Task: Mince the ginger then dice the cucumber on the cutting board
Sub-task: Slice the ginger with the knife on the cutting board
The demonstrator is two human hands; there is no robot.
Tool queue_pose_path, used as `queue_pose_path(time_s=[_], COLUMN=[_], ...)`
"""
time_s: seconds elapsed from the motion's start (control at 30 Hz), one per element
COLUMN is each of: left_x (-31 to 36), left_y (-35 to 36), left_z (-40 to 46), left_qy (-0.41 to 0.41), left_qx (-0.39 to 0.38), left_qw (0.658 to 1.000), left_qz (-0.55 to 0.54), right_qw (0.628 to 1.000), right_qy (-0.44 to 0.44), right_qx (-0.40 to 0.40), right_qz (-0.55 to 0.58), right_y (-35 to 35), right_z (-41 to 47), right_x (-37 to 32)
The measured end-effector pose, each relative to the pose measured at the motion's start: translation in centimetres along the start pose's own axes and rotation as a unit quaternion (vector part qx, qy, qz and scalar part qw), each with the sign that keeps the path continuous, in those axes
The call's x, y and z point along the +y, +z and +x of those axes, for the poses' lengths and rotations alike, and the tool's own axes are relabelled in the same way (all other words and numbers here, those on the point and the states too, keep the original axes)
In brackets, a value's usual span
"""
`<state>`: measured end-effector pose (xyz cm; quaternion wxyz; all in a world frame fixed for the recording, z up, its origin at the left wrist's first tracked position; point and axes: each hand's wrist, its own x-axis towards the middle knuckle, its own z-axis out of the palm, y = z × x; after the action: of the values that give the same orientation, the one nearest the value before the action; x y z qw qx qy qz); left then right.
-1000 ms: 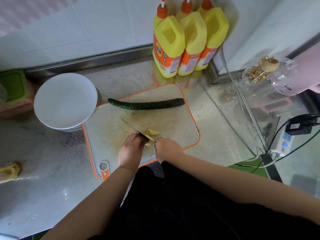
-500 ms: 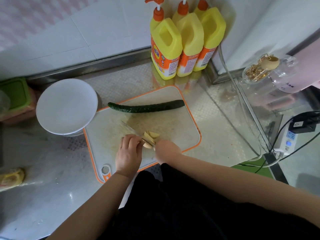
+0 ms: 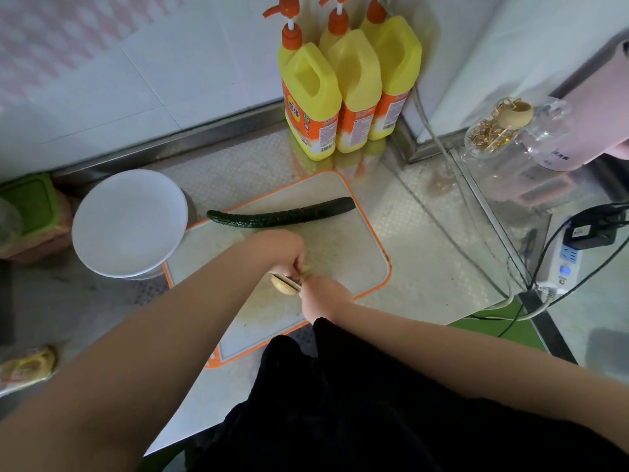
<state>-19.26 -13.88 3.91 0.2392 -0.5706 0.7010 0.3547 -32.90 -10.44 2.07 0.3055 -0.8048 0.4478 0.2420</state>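
Two hands meet mid-board: left hand curls over the ginger to keep it from sliding, right hand grips the knife w/ fingers wrapped, & the cucumber waits whole at the cutting board's back edge.

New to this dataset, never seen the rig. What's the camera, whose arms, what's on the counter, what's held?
There is no robot: a person wears one wide-angle head camera looking down at their own hands. On the steel counter lies an orange-rimmed cutting board with a whole cucumber along its far edge. The right hand grips a knife; its blade rests on the ginger, which the left hand steadies with curled fingers. A white plate sits to the left, and three yellow bottles stand behind.
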Motion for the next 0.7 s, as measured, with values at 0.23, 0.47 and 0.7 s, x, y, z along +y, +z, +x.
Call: queue_pose_path(time_s=[0.23,0.47,0.7], left_x=[-0.3,-0.8,-0.1], left_y=[1.2,-0.9,-0.9], left_z=[1.0,-0.2,-2.5], left_qy=[-0.008,-0.012,-0.026], left_qx=[0.027,0.020,-0.077], left_qw=[0.998,0.997,0.996], left_qz=[0.058,-0.071,-0.034], right_qw=[1.000,1.000,0.999], right_qy=[-0.002,0.001,-0.001], right_qx=[0.018,0.023,0.033], right_qz=[0.003,-0.001,-0.007], right_y=[0.5,1.0,1.4], right_z=[0.4,0.8,0.9], right_x=[0.3,0.5,0.6])
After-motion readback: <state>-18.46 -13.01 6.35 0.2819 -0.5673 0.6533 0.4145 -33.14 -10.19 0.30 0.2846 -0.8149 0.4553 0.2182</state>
